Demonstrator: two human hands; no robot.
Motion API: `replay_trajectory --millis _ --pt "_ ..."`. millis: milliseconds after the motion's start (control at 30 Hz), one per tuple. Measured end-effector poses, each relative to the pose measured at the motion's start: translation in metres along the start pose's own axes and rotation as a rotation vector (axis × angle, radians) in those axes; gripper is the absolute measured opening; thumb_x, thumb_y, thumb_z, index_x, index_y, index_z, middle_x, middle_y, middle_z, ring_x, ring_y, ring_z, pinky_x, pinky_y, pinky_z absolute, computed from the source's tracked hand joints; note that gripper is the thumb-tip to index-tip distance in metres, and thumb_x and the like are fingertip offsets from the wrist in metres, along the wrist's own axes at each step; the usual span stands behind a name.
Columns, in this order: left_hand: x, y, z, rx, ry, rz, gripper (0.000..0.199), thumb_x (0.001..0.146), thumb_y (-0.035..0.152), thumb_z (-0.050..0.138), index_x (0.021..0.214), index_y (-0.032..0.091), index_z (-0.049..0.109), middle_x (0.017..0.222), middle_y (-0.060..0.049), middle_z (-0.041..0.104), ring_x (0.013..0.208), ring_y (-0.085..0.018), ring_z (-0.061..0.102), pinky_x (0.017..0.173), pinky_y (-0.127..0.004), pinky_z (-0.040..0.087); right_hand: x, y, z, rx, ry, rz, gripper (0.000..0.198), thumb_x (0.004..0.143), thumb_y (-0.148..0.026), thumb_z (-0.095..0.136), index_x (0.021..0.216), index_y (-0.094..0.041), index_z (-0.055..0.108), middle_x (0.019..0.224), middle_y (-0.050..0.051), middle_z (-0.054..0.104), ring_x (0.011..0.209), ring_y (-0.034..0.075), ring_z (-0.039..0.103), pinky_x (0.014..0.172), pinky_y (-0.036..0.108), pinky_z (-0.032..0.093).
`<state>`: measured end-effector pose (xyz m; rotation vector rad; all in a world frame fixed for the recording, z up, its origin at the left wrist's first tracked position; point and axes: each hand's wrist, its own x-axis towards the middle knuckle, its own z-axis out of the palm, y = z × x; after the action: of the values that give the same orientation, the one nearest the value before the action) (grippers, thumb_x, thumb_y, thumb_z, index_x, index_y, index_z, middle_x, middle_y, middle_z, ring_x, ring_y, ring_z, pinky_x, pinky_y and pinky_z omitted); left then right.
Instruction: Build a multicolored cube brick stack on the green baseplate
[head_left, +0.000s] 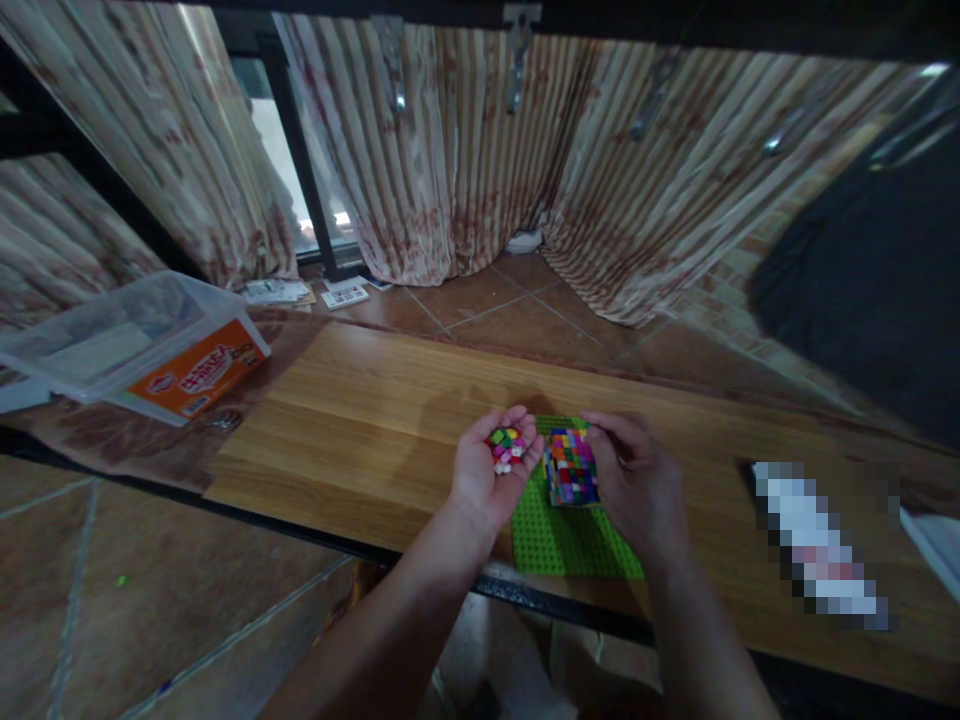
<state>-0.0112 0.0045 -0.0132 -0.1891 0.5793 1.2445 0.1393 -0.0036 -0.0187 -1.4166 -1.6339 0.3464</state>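
My left hand is palm up and cupped, with a small heap of loose toy bricks in it: pink, white, green, yellow and red. Beside it, a block of multicoloured toy bricks is over the green studded baseplate. My right hand is closed at the block's right side, thumb at the near face and index finger at the far edge. Its other fingers are partly hidden. Whether the block is attached to the baseplate or only held above it, I cannot tell.
The wooden board lies along the table. A clear plastic bin with an orange label stands at the left end. A phone-like object, blurred by pixels, lies at the right. Striped curtains hang behind; a dark shape is far right.
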Motion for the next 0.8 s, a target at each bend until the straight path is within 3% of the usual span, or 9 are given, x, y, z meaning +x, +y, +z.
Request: replay_trajectory --millis 267,467,800 --pt "0.002 -0.003 -0.004 0.047 0.023 -0.027 0.025 0.088 0.018 0.047 0.074 0.008 0.065 0.067 -0.006 0.064 0.056 -0.010 0.058 0.066 -0.026 0.050 0.000 0.003 0.003 -0.096 -0.070 -0.076 0.028 0.092 -0.026 0.045 0.099 -0.021 0.072 0.095 0.008 0.061 0.087 0.020 0.061 0.077 0.036 0.050" --pt "0.001 -0.004 -0.005 0.057 0.023 -0.036 0.023 0.087 0.017 0.047 0.074 0.009 0.064 0.066 -0.006 0.063 0.055 -0.010 0.057 0.065 -0.025 0.049 0.003 0.007 0.007 -0.269 -0.214 -0.193 0.033 0.092 -0.023 0.041 0.096 -0.022 0.073 0.095 0.009 0.064 0.086 0.023 0.060 0.077 0.039 0.050" --pt "0.002 -0.002 -0.005 0.038 0.029 -0.029 0.024 0.087 0.017 0.046 0.074 0.009 0.064 0.068 -0.006 0.063 0.057 -0.010 0.058 0.065 -0.025 0.049 0.009 0.006 0.010 -0.281 -0.203 -0.175 0.028 0.091 -0.023 0.043 0.096 -0.021 0.071 0.094 0.010 0.065 0.091 0.025 0.059 0.082 0.043 0.049"
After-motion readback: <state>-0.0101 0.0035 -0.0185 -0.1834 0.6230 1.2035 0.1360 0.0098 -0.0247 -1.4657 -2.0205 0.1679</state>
